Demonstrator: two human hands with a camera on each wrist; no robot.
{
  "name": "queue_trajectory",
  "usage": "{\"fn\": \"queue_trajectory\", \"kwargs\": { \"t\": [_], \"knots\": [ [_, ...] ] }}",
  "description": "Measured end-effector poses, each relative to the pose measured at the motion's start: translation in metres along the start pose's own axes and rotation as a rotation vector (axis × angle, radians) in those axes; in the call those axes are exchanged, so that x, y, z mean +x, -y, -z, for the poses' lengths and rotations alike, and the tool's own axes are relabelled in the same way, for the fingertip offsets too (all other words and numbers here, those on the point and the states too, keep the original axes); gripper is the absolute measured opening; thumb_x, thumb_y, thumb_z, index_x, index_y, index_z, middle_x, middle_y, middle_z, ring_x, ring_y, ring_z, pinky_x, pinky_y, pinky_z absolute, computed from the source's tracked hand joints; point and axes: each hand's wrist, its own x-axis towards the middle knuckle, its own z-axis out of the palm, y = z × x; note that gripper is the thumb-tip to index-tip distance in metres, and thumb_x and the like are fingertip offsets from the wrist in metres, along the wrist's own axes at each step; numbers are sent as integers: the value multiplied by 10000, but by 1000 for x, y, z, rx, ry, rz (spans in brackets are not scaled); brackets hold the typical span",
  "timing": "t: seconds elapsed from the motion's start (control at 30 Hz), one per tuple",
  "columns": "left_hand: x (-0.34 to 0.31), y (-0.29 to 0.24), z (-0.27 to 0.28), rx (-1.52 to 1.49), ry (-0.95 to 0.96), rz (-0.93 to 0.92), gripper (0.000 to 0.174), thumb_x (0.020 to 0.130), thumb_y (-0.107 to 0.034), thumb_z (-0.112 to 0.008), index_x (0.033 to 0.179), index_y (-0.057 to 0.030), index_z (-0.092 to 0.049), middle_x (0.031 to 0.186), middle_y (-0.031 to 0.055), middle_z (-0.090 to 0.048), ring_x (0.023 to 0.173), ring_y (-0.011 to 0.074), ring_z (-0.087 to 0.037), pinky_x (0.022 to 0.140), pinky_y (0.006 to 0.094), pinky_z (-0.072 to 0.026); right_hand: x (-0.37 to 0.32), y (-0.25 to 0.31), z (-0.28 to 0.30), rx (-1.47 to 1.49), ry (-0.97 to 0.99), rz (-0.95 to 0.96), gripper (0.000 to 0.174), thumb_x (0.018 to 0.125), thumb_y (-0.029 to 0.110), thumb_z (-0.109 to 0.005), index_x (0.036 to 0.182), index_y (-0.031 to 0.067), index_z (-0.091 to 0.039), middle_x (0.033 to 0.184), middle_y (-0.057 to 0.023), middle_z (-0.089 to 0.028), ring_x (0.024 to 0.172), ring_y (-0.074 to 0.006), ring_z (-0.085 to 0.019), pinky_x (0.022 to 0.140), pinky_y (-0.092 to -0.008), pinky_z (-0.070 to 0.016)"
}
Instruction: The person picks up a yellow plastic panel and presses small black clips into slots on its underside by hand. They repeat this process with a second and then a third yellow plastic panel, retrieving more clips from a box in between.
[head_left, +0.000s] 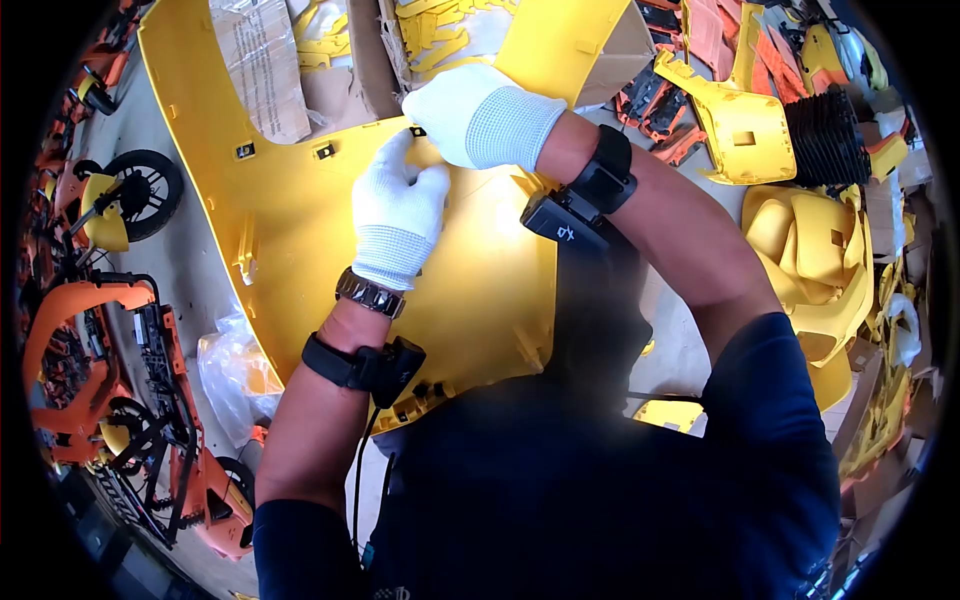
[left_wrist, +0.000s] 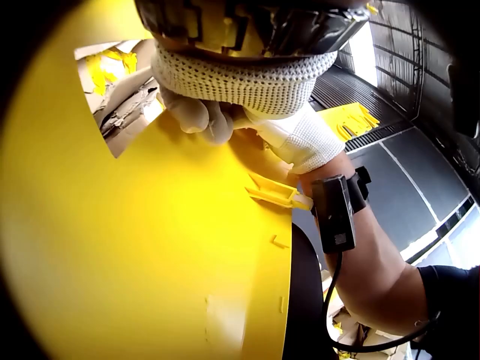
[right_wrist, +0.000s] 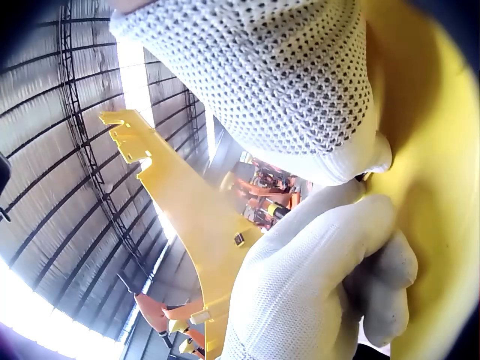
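Observation:
A large curved yellow panel (head_left: 300,220) lies before the person, its inner side facing up. Both hands wear white knit gloves and meet at its top edge. The left hand (head_left: 400,205) has its index finger extended beside a small black clip (head_left: 417,131) on that edge; its other fingers are bent. From the right, the right hand (head_left: 480,115) bends over the edge and grips the panel; its fingertips are mostly hidden. The right wrist view shows the left hand (right_wrist: 322,262) close under the right glove (right_wrist: 285,82). More black clips (head_left: 324,151) sit along the panel's edge.
Open cardboard boxes (head_left: 350,90) holding yellow pieces stand beyond the panel. Orange frames (head_left: 95,300) and a black wheel (head_left: 145,195) are at the left. Yellow body parts (head_left: 800,240) and a black ribbed piece (head_left: 828,140) lie at the right. Clear plastic wrap (head_left: 235,375) touches the panel's left side.

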Motion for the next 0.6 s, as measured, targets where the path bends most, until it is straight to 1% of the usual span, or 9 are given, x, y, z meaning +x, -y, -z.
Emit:
{"fn": "queue_trajectory", "kwargs": {
  "t": [0.03,0.1,0.17,0.2,0.3,0.4,0.5,0.6],
  "knots": [
    [0,-4,6,-168,46,108,571,861,-135,-613,1358,126,-509,680,130,-674,574,153,-641,612,321,-544,0,-2,3,-21,-19,0,167,837,120,-647,973,25,-663,878,-172,-700,882,-359,-707,783,-442,-565],
    [0,-6,7,-166,19,67,557,866,-116,-605,1372,98,-515,667,110,-665,572,141,-633,594,323,-540,0,-2,6,-18,-15,2,181,838,131,-658,985,26,-662,907,-166,-700,920,-349,-703,807,-435,-559],
    [1,-4,5,-51,-14,4,557,866,-122,-605,1388,55,-526,671,122,-667,573,160,-639,612,343,-546,2,-2,2,-17,-17,-11,181,838,136,-662,983,28,-660,924,-164,-698,939,-344,-699,819,-430,-555],
    [5,-1,5,37,-14,-56,553,858,-146,-619,1383,14,-548,679,157,-674,588,243,-667,645,381,-552,0,-2,3,-14,-8,-10,170,841,133,-656,977,32,-659,946,-165,-696,970,-338,-692,823,-424,-551],
    [3,-2,6,288,-39,-165,546,853,-183,-632,1365,-8,-566,688,191,-673,632,337,-681,678,414,-553,-3,-1,6,-5,0,-19,162,848,135,-645,974,35,-662,921,-162,-697,939,-341,-699,819,-425,-551],
    [6,-7,7,506,-20,-175,532,853,-209,-636,1346,-16,-577,690,205,-668,664,376,-680,679,432,-547,-4,-1,3,-33,-2,-10,153,856,138,-630,972,44,-666,899,-160,-699,899,-343,-706,807,-428,-551],
    [8,-1,8,497,-8,-219,523,865,-208,-626,1341,0,-570,686,203,-665,660,371,-682,673,432,-545,-6,-2,0,-14,-9,-8,150,855,139,-626,970,51,-667,869,-156,-699,861,-341,-709,784,-431,-553],
    [5,-4,5,355,2,-137,532,865,-196,-634,1347,16,-559,670,209,-651,626,359,-670,655,433,-543,-3,-2,-1,-39,15,-22,140,853,139,-627,957,54,-664,851,-155,-699,865,-333,-710,768,-438,-552]
  ]
}}
